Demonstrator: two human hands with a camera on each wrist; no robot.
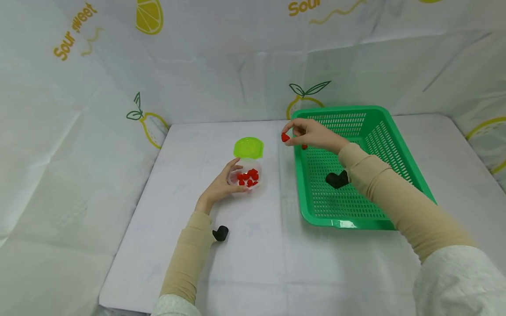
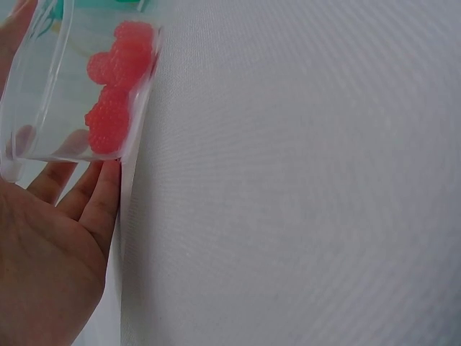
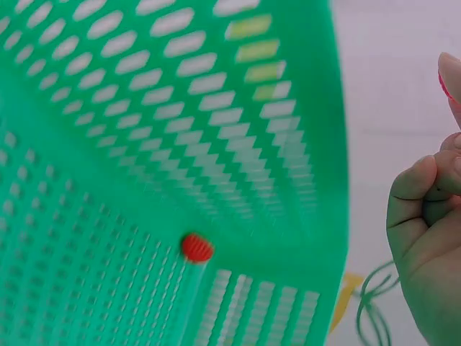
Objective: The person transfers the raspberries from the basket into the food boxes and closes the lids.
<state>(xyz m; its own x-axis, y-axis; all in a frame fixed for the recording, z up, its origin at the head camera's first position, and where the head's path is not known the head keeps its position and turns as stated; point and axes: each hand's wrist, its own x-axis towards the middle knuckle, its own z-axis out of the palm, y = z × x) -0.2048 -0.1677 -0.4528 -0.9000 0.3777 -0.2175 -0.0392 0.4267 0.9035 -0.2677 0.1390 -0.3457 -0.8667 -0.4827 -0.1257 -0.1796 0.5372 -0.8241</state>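
My left hand (image 1: 218,186) grips a small clear plastic tub (image 1: 256,163) between thumb and fingers on its left side. Several red raspberries (image 1: 249,176) lie inside, and through the wall in the left wrist view they sit heaped at the bottom. Just left of the green basket's (image 1: 303,193) back corner, my right hand (image 1: 310,133) pinches one raspberry (image 1: 285,137) between thumb and index finger, above the table. Only a red edge of this berry shows in the right wrist view. Another raspberry (image 3: 197,248) rests in a corner of the basket floor.
A lime-green lid (image 1: 248,148) lies directly behind the tub. The basket, with slotted raised sides, takes up the right part of the white-covered table (image 1: 253,254). Behind the table hangs a white cloth (image 1: 221,79) printed with lemons.
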